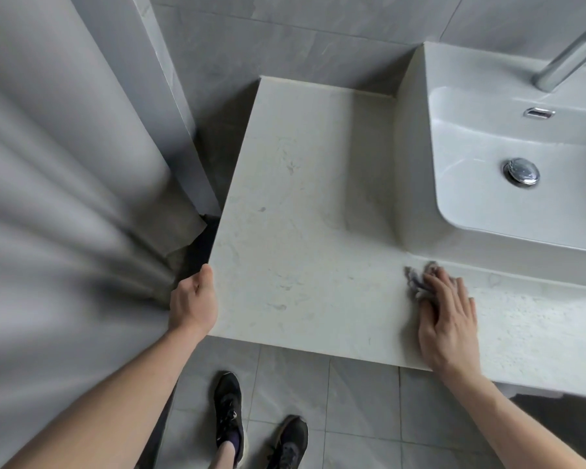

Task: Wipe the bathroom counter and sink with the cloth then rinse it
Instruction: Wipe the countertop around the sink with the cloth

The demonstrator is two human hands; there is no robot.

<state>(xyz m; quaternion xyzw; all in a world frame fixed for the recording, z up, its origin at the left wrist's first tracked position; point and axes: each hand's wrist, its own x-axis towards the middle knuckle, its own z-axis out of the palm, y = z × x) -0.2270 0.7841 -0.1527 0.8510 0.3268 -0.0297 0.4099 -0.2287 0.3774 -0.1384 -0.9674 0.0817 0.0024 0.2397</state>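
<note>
Near counter (301, 214) front edge, right hand (449, 328) flat on cloth (416, 282)

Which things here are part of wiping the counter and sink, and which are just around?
In the job: cloth under the right hand; counter; sink; faucet for rinsing; left hand gripping the counter's corner.

Just around: curtain; floor tiles; black shoes.

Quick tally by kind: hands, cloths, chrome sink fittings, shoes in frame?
Hands: 2, left hand and right hand
Cloths: 1, grey cloth
Chrome fittings: 3, faucet, overflow, drain plug
Shoes: 2, and
Total: 8
</note>
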